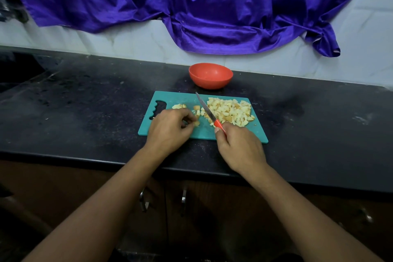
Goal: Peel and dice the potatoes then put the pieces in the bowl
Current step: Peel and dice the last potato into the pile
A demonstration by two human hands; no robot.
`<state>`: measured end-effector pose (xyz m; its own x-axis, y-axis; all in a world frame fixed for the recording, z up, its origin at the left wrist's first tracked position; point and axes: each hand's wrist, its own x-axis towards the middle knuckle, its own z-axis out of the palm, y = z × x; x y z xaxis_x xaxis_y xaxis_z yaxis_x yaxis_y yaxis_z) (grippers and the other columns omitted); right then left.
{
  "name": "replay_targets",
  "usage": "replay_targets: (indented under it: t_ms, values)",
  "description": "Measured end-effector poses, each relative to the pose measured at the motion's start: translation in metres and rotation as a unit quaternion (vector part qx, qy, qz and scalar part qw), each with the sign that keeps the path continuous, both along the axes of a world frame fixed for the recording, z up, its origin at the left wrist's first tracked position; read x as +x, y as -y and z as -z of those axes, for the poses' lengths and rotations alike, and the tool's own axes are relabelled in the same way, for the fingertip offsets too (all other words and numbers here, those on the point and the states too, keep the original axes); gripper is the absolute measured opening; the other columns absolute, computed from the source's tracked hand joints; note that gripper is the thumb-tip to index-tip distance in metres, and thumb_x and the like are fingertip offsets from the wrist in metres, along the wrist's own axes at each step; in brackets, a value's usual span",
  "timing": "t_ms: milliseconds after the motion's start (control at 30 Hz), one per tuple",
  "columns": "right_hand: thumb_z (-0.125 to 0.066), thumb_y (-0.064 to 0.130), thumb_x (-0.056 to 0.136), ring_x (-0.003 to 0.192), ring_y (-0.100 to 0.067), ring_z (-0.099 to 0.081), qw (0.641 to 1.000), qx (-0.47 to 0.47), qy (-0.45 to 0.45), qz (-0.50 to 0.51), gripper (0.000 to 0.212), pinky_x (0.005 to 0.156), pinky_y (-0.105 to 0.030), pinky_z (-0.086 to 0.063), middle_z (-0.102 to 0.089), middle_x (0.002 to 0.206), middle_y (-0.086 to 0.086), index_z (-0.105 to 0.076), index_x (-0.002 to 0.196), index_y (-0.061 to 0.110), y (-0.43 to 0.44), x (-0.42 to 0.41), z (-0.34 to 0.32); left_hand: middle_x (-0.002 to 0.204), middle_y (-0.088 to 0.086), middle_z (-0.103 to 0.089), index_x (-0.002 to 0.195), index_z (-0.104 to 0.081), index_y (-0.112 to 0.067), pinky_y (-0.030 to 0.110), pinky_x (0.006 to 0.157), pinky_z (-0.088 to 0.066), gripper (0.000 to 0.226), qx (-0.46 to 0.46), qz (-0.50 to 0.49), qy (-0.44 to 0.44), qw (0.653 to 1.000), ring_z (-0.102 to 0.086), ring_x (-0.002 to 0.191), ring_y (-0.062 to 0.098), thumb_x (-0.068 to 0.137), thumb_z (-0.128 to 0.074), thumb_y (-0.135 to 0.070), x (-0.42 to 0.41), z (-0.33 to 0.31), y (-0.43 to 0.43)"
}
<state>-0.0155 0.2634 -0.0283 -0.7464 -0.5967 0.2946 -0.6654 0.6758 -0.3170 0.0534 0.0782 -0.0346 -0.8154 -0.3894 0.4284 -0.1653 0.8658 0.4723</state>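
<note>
A teal cutting board (244,133) lies on the black counter. On its right half sits a heap of diced potato pieces (230,110), with a few loose pieces (178,106) to the left. My right hand (239,148) grips the red handle of a knife (209,112), whose blade points away across the board beside the heap. My left hand (170,128) rests on the board's left half, its curled fingertips pinching a potato piece (196,123). Behind the board stands a red bowl (210,75), with no pieces visible inside.
The black counter (85,102) runs left and right of the board. A purple cloth (191,6) hangs over the tiled wall behind. Cabinet doors with metal handles (144,199) sit below the counter's front edge.
</note>
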Motion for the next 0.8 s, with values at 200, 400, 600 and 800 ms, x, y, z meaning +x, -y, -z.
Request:
replay_targets:
  t_ms: [200, 400, 600, 800]
  values:
    - [-0.039, 0.044, 0.107, 0.07, -0.013, -0.054, 0.996, 0.087, -0.002, 0.01, 0.033, 0.059, -0.035, -0.039, -0.057, 0.078, 0.005, -0.061, 0.097, 0.022, 0.013, 0.024, -0.016, 0.072, -0.026, -0.055, 0.096, -0.076, -0.031, 0.028, 0.069, -0.052, 0.008, 0.023, -0.011, 0.008, 1.0, -0.059, 0.074, -0.001, 0.089, -0.075, -0.032, 0.0, -0.001, 0.002]
    - [-0.041, 0.043, 0.107, 0.074, -0.014, -0.055, 0.99, 0.133, 0.017, 0.033, 0.034, 0.06, -0.035, -0.04, -0.058, 0.082, 0.002, -0.065, 0.101, 0.02, 0.025, 0.029, -0.028, 0.073, -0.025, -0.062, 0.093, -0.078, -0.033, 0.024, 0.065, -0.048, 0.006, 0.045, -0.019, 0.003, 0.999, -0.06, 0.073, -0.001, 0.087, -0.077, -0.032, -0.001, 0.002, 0.004]
    - [-0.043, 0.043, 0.106, 0.078, -0.017, -0.058, 0.986, 0.157, 0.035, 0.038, 0.033, 0.063, -0.035, -0.042, -0.059, 0.086, 0.001, -0.065, 0.105, 0.018, 0.035, 0.03, -0.031, 0.079, -0.024, -0.066, 0.086, -0.078, -0.032, 0.032, 0.076, -0.057, 0.004, 0.054, -0.01, 0.001, 0.998, -0.065, 0.08, 0.001, 0.085, -0.079, -0.028, 0.0, 0.001, 0.005]
    - [-0.04, 0.043, 0.107, 0.079, -0.017, -0.057, 0.987, 0.154, -0.001, 0.038, 0.034, 0.063, -0.035, -0.041, -0.058, 0.087, 0.001, -0.064, 0.11, 0.019, 0.038, 0.034, -0.024, 0.081, -0.023, -0.069, 0.086, -0.079, -0.03, 0.033, 0.076, -0.058, 0.004, 0.057, -0.008, -0.003, 0.998, -0.065, 0.078, 0.0, 0.084, -0.079, -0.027, -0.002, 0.002, 0.006]
